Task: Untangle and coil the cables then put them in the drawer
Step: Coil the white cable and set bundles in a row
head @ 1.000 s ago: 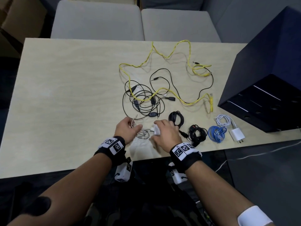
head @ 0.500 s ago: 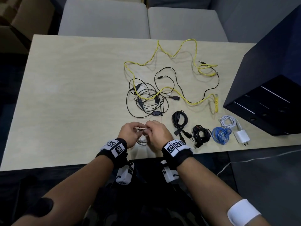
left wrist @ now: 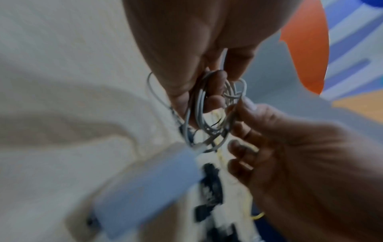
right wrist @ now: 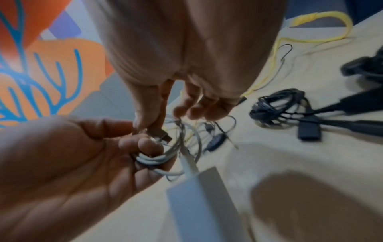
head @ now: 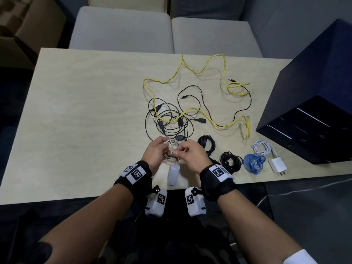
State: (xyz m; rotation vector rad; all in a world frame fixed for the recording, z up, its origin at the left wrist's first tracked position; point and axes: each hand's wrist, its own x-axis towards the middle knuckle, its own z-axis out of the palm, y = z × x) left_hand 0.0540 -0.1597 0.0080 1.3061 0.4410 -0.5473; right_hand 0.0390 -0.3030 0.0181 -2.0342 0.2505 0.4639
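L hand [head: 155,153] grips thin white coiled cable [head: 172,144] w/ curled fingers. R hand [head: 190,156] pinches its USB plug [right wrist: 159,133]; white block adapter [head: 173,173] dangles below, over pale wooden table [head: 85,121].

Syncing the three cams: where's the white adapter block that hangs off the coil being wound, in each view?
Head: white adapter block low centre, between the wrists, just below the white coil.
Left wrist: blurred, lower left, under the coil.
Right wrist: blurred, bottom centre, below the coil.
Shared landmark: the yellow cable, a sliver at the bottom in the left wrist view, top right in the right wrist view.
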